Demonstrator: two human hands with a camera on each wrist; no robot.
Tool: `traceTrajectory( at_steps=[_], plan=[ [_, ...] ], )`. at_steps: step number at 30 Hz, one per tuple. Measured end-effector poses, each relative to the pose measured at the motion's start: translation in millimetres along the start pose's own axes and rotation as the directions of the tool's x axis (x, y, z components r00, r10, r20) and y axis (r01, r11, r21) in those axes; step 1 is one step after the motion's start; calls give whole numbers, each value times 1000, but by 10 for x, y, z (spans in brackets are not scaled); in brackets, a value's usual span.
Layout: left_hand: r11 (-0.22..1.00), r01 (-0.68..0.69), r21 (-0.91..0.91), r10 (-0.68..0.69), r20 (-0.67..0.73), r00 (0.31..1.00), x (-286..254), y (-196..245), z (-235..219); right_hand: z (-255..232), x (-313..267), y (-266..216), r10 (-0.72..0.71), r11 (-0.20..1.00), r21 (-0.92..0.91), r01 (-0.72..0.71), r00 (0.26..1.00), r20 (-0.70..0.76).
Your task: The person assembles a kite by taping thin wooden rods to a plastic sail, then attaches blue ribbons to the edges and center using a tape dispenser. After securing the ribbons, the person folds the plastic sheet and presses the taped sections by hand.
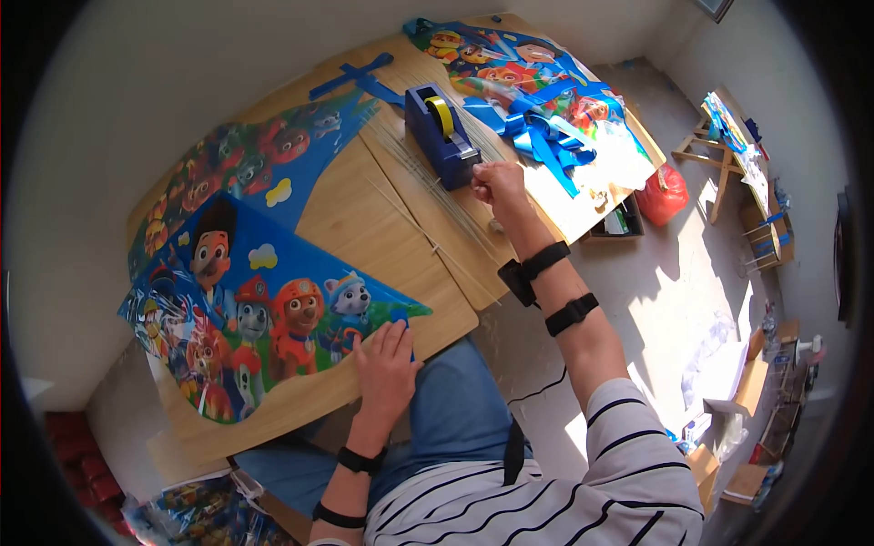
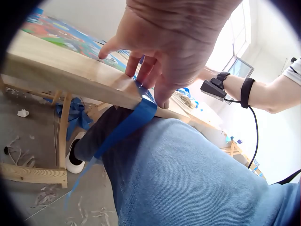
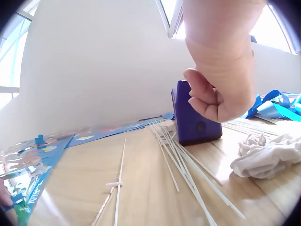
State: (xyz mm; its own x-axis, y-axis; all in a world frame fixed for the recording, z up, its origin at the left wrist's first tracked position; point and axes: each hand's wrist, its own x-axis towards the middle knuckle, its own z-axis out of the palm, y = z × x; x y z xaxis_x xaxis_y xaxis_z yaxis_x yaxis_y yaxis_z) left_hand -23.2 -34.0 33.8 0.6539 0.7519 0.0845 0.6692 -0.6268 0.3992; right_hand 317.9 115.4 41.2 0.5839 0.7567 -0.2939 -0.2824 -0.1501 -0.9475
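A printed blue cartoon sheet (image 1: pixel 300 273) lies on the wooden table. At its near corner my left hand (image 1: pixel 387 369) rests by the table edge. The left wrist view has this hand (image 2: pixel 164 47) with bent fingers pressing a blue ribbon (image 2: pixel 129 125), which hangs over the edge beside the knee. My right hand (image 1: pixel 501 189) is at the cutter end of a dark blue tape dispenser (image 1: pixel 442 136) with a yellow core. From the right wrist, that hand (image 3: pixel 221 89) has curled fingers in front of the dispenser (image 3: pixel 193 117); no tape shows between them.
Thin white sticks (image 3: pixel 183 165) lie beside the dispenser, with a crumpled white cloth (image 3: pixel 268 157) to the right. A bundle of blue ribbon (image 1: pixel 546 136) sits on more printed sheets at the back. A red bag (image 1: pixel 663 196) is on the floor beyond the table's right side.
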Motion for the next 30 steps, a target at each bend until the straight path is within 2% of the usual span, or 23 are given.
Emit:
traceTrajectory(
  at_steps=[1,4,5,8,11,14,16,17,18,19,20,21,23,25,28,30],
  plan=[
    [1000,1,-1,-1,0,1000,1,4,1,0,66,58,-37,998,-54,36,999,-11],
    [1000,3,-9,-3,-4,1000,12,31,-36,135,346,220,-242,887,-445,125,946,-216],
    [1000,6,-8,-6,-4,1000,15,30,-46,119,424,267,-255,872,-474,117,937,-238],
    [1000,8,-6,-8,-10,1000,14,24,-29,166,150,-1,-149,868,-496,12,960,-238],
    [1000,3,13,-3,-13,1000,8,-2,-1,129,405,163,-266,783,-621,45,926,-268],
    [1000,11,30,-10,-16,1000,-23,2,26,91,484,255,-317,729,-684,15,894,-318],
    [999,23,32,-23,-21,1000,-20,-33,44,143,106,79,-77,748,-649,-140,952,-295],
    [999,30,39,-28,-44,999,15,-55,44,155,4,89,-50,800,-585,-134,957,-287],
    [999,32,38,-30,-46,998,10,-45,59,145,-75,95,-72,819,-570,-68,973,-220],
    [999,28,37,-26,-46,999,-25,-31,76,129,-222,116,-106,875,-479,69,993,-50],
    [999,27,34,-26,-37,999,-41,-31,75,130,-330,68,-171,916,-349,200,979,112],
    [999,24,33,-22,-39,999,-28,-35,62,243,-565,-19,-73,924,-360,130,983,167],
    [999,18,29,-17,-47,999,-12,-41,61,381,-972,110,62,889,-448,99,942,331],
    [1000,13,27,-12,-52,999,-18,-52,66,498,-1337,350,226,818,-571,72,872,434],
    [1000,13,19,-12,-78,997,-12,-39,70,611,-1501,649,205,686,-678,262,825,527],
    [1000,16,14,-15,-67,998,-20,-45,82,649,-1525,721,162,623,-703,343,822,545]
  ],
)
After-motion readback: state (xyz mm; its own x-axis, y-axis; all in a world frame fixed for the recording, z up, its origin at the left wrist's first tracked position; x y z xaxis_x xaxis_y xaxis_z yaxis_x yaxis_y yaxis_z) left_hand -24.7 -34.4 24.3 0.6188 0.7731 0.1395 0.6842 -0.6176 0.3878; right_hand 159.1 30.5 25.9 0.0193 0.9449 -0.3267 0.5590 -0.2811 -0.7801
